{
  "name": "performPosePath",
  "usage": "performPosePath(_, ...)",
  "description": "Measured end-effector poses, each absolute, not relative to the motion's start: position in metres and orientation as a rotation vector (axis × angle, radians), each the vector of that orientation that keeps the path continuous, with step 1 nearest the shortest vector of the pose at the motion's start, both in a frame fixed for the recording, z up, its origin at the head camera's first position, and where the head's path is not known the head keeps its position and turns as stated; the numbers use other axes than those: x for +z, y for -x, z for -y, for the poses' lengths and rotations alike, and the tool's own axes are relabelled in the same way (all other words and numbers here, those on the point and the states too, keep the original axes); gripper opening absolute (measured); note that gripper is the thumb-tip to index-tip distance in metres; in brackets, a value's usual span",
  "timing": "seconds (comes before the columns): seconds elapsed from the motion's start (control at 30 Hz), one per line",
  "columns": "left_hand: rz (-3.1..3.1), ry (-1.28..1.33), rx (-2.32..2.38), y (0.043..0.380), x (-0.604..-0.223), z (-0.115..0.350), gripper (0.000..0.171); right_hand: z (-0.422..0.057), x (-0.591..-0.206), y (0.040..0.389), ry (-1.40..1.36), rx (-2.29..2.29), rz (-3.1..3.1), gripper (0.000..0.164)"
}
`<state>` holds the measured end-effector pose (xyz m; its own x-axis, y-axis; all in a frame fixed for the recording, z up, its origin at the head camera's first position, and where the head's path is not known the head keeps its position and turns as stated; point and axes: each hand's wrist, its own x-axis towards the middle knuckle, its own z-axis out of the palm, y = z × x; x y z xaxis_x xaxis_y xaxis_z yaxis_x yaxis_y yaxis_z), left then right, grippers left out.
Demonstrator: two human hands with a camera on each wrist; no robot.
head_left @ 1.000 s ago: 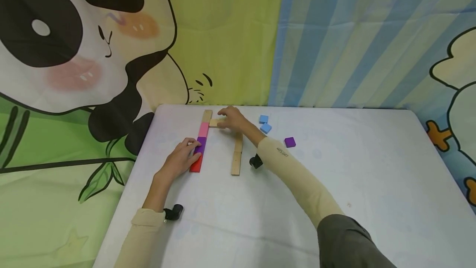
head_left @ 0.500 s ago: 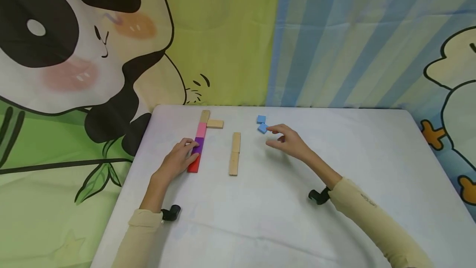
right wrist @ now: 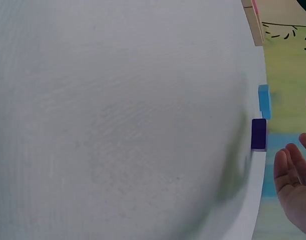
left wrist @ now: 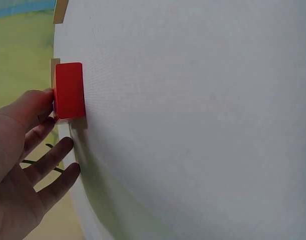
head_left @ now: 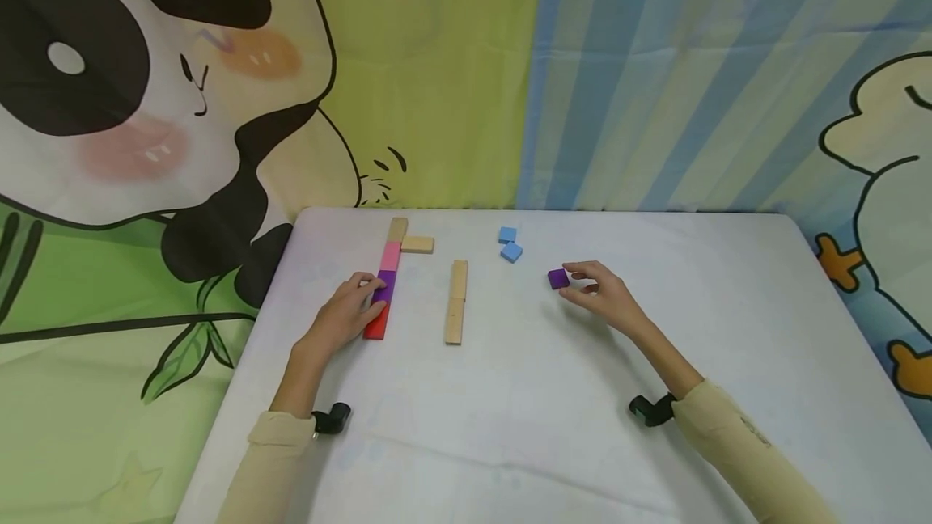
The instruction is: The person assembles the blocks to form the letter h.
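Note:
My left hand (head_left: pixel 342 318) rests its thumb and a fingertip on the left row, at the purple block (head_left: pixel 385 285) and red block (head_left: pixel 377 324). In the left wrist view, the red block's end (left wrist: pixel 70 91) faces the camera and the other fingers are spread. Beyond lie a pink block (head_left: pixel 391 255) and a wooden block (head_left: pixel 396 229). My right hand (head_left: pixel 604 297) holds its thumb and index finger apart beside a loose purple block (head_left: pixel 557 279). A gap shows between that block (right wrist: pixel 259 134) and the fingers in the right wrist view.
A wooden block (head_left: pixel 418 245) lies crosswise, against the left row. Two wooden blocks (head_left: pixel 455 302) form a line to its right. Farther back are two blue blocks (head_left: pixel 507 234) on the white table (head_left: pixel 473 427). A printed curtain (head_left: pixel 437 87) hangs behind.
My right hand let go of the crosswise wooden block, drew back to the right and came to the loose purple block. My left hand stayed on the left row.

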<state>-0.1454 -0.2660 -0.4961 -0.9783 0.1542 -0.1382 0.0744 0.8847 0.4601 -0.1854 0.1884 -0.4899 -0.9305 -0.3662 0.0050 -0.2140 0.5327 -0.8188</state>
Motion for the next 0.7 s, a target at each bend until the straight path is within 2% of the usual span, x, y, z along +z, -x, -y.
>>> performPosePath(0.4,-2.891,-0.183,0.694,0.145,-0.493,0.266,0.044,-0.187,-0.508,0.207,0.420,-1.348,-2.537,0.055)
performPosePath(0.7,-2.860,-0.166,0.688,0.145,-0.494,0.266,0.047,-0.181,-0.515,0.212,0.394,-1.246,-2.613,0.048)
